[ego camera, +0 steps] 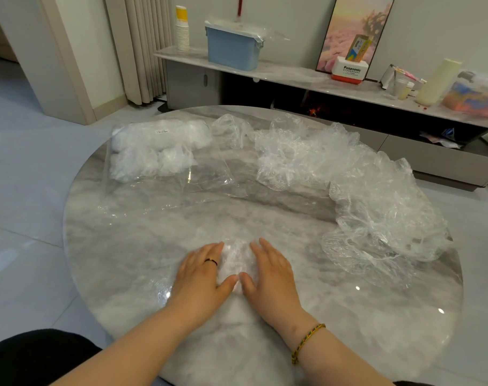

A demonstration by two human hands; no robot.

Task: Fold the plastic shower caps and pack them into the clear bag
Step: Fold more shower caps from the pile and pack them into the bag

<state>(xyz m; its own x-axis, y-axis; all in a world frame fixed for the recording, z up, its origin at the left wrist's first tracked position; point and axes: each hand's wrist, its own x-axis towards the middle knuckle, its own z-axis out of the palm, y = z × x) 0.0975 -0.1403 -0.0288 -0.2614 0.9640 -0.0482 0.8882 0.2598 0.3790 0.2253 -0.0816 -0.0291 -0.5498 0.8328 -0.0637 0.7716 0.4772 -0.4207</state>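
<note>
We see both hands laid flat on the table with fingers straight and relaxed, gripping nothing. The left hand (202,274), with a thin dark ring, and the right hand (272,274), above a braided bracelet on the wrist, press in from either side against a small, crumpled, folded clear plastic shower cap (237,260). The thumb tips nearly meet at its near end.

The cap lies near the front of the round grey-white marble table (125,246). At the far left of the table we find the clear plastic bag (209,176), its closed end stuffed with whitish folded caps (156,151) and its mouth end lying flat. Along the far and right edge spreads a loose heap of unfolded transparent shower caps (362,190), well apart from the hands.

Beyond the table stands a low grey sideboard (293,72) carrying a pale blue plastic box (231,51), a stack of paper cups (182,32) and a framed pink picture (354,26). Beige curtains (142,51) hang at left over a pale tiled floor (22,162).
</note>
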